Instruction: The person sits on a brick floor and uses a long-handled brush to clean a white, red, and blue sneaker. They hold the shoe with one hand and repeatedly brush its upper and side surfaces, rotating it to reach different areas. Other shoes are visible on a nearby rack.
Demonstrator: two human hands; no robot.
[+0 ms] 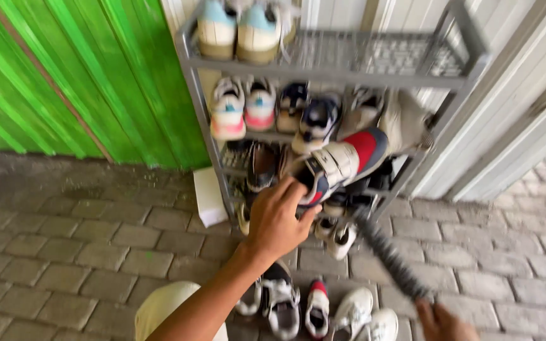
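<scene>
My left hand [277, 221] grips a sneaker [339, 165] at the front edge of the shoe rack [342, 69]; my right hand [440, 322] clutches a brush [390, 256].

a green corrugated wall [64, 76] stands left of the grey metal shoe rack [349, 66]. more sneakers [314, 309] lie on the grey brick paving [64, 240]. a white box [208, 197] leans beside the rack.

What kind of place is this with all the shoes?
Probably an outdoor spot by a house entrance. A grey metal shoe rack full of sneakers stands on grey paving bricks, beside a green corrugated wall. The left hand holds a red, white and blue sneaker; the right hand holds a dark brush.
</scene>
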